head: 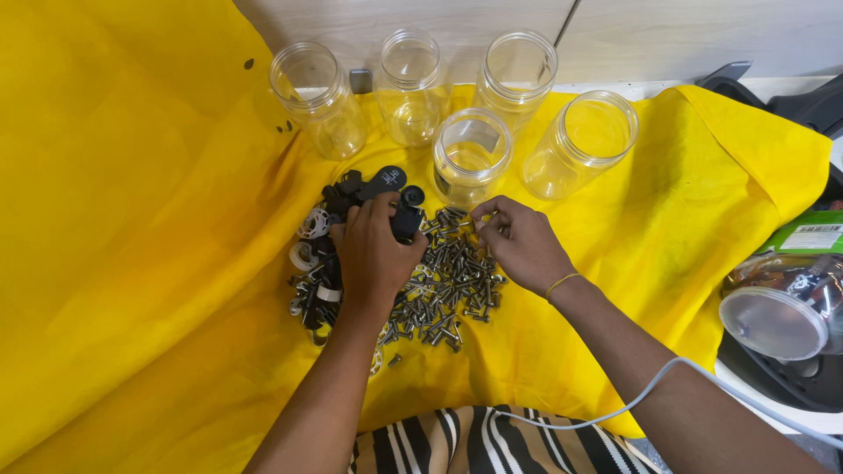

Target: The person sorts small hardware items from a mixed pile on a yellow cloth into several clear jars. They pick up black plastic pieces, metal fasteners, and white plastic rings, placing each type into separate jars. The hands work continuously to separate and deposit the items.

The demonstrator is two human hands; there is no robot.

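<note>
A heap of small metal screws (448, 285) lies on the yellow cloth (132, 263), with black plastic parts (373, 184) and white ring-shaped pieces (312, 224) at its left. My left hand (373, 254) rests over the heap's left side, fingers closed around a black plastic piece (406, 219). My right hand (518, 241) hovers at the heap's upper right, fingertips pinched together on a small screw near the closest jar (470, 158).
Several empty clear plastic jars stand open behind the heap, among them one at the left (316, 101) and one tilted at the right (580, 145). A clear lidded tub (777, 316) and dark items sit at the right edge. A white cable (650, 391) crosses my right forearm.
</note>
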